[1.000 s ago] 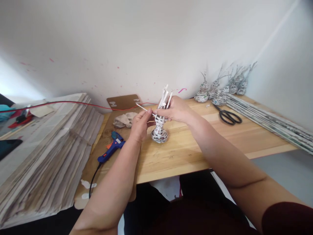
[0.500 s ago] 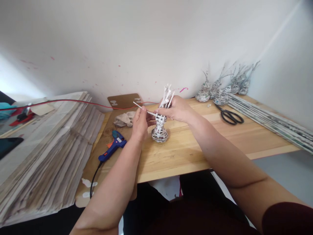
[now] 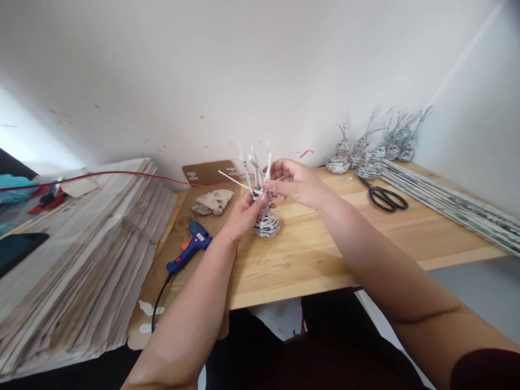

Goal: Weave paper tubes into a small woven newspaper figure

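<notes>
A small woven paper vase (image 3: 266,224) with a round, bulging bottom stands upright on the wooden table (image 3: 292,260). Rolled-paper strips (image 3: 255,162) stick up from its neck, and one thin strip slants out to the left. My left hand (image 3: 247,213) is closed around the neck, thumb in front. At the rim, my right hand (image 3: 290,184) pinches one of the paper strips from the right side, its other fingers behind. The fingertips of both hands partly cover the neck.
A blue glue gun (image 3: 190,246) and a crumpled cloth (image 3: 212,201) lie on a brown board at left, beside stacked newspapers (image 3: 93,260). Black scissors (image 3: 385,197), long paper rolls (image 3: 442,206) and several woven pieces (image 3: 339,157) are at right. A red cable crosses behind.
My left hand has moved from the slanting strip onto the vase's neck. My right hand has loosened from the bundle of upright strips, which now spread apart, and works at the rim.
</notes>
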A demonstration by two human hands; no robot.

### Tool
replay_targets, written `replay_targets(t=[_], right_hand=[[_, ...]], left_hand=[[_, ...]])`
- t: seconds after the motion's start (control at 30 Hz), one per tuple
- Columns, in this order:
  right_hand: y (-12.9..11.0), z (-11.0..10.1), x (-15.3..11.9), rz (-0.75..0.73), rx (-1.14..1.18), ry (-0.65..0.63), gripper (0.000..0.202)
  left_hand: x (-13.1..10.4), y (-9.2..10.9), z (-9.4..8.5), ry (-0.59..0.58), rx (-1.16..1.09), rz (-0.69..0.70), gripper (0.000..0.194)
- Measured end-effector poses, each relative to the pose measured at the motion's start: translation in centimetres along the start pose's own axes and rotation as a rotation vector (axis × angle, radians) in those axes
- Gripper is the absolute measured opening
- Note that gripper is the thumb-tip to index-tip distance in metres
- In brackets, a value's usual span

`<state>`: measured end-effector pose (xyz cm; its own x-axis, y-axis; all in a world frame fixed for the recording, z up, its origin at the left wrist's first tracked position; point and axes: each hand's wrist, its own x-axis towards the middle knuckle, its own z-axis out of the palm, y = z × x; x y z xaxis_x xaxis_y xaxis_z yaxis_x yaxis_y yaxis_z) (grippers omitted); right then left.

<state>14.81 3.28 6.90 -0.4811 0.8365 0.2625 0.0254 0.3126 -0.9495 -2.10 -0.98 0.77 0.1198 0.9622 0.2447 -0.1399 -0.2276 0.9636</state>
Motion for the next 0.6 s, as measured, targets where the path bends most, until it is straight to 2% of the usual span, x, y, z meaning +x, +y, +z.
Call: replay_targets(t=[0.07, 0.17, 0.27, 0.4, 0.5, 0.6], right_hand=[[0.2, -0.5, -0.5, -0.026, -0.055, 0.017, 0.037], [1.1, -0.8, -1.3, -0.073, -0.143, -0.047, 0.029], [2.0, -0.4, -1.7, -0.162, -0.21, -0.041, 0.026], [2.7, 0.5, -1.9, -0.253, -0.256, 0.005, 0.019], [2.6, 0.8, -2.0, -0.309, -0.301, 0.011, 0.02], [2.5, 0.5, -2.1, -0.277, -0.284, -0.05, 0.026]], left_hand=[[0.1, -0.3, 0.0, 0.011, -0.049, 0.002, 0.052], [0.3, -0.9, -0.2, -0.012, -0.076, 0.048, 0.05], [0.3, -1.2, -0.4, -0.018, -0.042, 0.082, 0.05], [0.1, -0.6, -0.4, -0.08, 0.084, 0.118, 0.062], [0.0, 0.0, -0.3, -0.083, 0.117, 0.096, 0.059], [0.0, 0.0, -0.2, -0.055, 0.084, 0.056, 0.052]])
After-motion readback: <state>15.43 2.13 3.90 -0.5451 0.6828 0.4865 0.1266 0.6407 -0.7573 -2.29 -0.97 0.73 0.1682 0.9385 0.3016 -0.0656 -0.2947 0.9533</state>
